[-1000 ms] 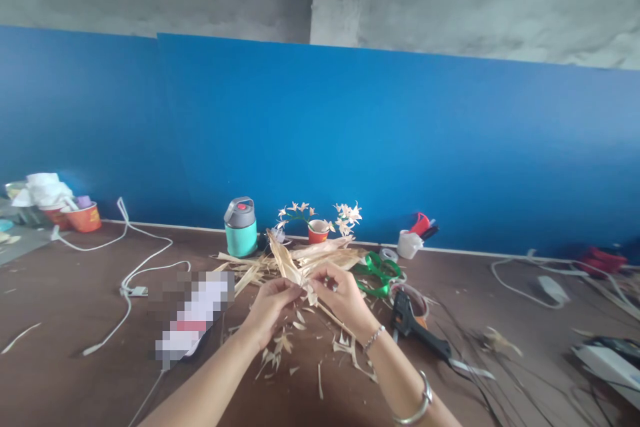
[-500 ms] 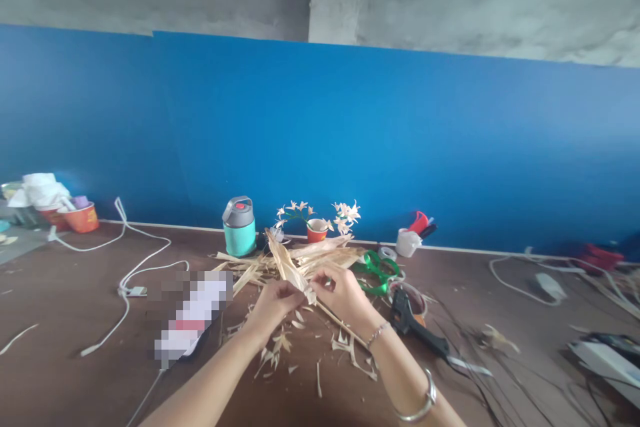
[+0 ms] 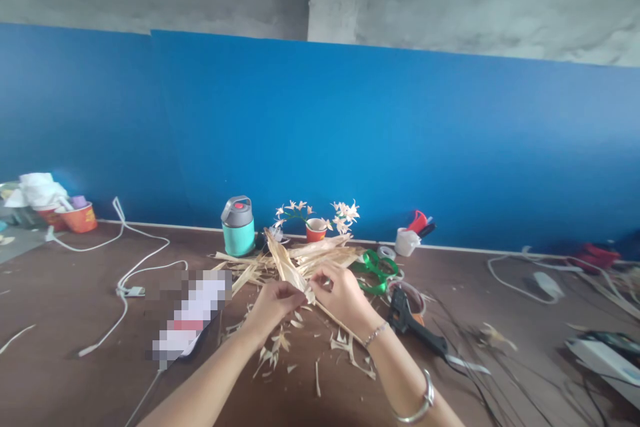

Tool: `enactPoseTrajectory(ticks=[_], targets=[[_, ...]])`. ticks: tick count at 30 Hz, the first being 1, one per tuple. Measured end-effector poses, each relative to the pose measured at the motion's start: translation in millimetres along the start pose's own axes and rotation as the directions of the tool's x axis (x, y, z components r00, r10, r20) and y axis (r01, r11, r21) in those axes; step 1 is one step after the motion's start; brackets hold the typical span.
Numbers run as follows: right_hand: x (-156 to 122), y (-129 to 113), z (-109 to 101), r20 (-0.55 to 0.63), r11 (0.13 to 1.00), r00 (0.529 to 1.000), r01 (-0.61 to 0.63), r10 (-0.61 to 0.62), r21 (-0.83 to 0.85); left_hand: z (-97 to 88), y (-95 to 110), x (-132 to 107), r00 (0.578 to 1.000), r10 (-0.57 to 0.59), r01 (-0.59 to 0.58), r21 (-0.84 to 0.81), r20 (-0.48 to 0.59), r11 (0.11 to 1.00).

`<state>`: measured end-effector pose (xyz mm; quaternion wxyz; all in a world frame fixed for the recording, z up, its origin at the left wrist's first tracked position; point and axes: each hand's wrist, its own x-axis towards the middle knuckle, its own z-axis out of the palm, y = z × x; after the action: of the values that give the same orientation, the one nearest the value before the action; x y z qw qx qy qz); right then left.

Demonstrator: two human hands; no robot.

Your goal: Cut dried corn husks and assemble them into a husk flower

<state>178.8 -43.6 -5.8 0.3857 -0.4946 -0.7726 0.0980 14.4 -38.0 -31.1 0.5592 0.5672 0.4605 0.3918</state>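
A pale dried corn husk points up and away from me in the middle of the table. My left hand pinches its near end from the left side. My right hand has its fingers curled and pinched at the same end, from the right. Just where its fingertips press is partly hidden. Beyond the hands lies a heap of more husks. Cut scraps are scattered on the table below the left hand, and others lie under the right wrist.
A teal flask, an orange cup with husk flowers, and a white cup of tools stand by the blue partition. Green ribbon and a black glue gun lie right. A pixelated phone-like object and white cables lie left.
Hardly anything differs. The view has shifted very slightly, and both hands stay at the near end of the husk.
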Motion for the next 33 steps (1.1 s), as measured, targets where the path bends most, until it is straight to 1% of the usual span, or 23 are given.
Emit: enactPoseTrajectory(ticks=[6, 14, 19, 25, 29, 33], targets=[[-0.9, -4.7, -1.8, -0.008, 0.997, 1.000, 0.027, -0.028, -0.070, 1.1, 4.0, -1.5, 1.000, -0.023, 0.023, -0.001, -0.004, 1.000], [-0.5, -12.2, -5.9, -0.005, 0.992, 0.998, 0.064, -0.065, -0.106, 4.0, 7.4, -4.4, 1.000, -0.014, 0.015, -0.094, 0.006, 0.995], [-1.4, -13.2, -5.7, -0.004, 0.988, 0.996, 0.084, -0.086, -0.132, 2.8, 5.7, -3.2, 1.000, -0.024, 0.025, -0.083, 0.011, 0.996], [-1.9, -11.3, -5.2, -0.013, 0.984, 0.995, 0.092, -0.095, -0.155, 1.1, 4.5, -1.4, 0.999, -0.015, 0.018, -0.063, 0.045, 0.998], [-2.0, -12.1, -5.3, -0.011, 0.981, 0.994, 0.107, -0.110, -0.164, 1.7, 5.0, -2.2, 0.999, -0.032, 0.035, -0.069, 0.039, 0.997], [-1.6, -14.9, -6.4, -0.003, 0.981, 0.994, 0.109, -0.111, -0.163, 1.5, 3.7, -2.5, 0.999, 0.002, 0.000, -0.055, 0.032, 0.998]])
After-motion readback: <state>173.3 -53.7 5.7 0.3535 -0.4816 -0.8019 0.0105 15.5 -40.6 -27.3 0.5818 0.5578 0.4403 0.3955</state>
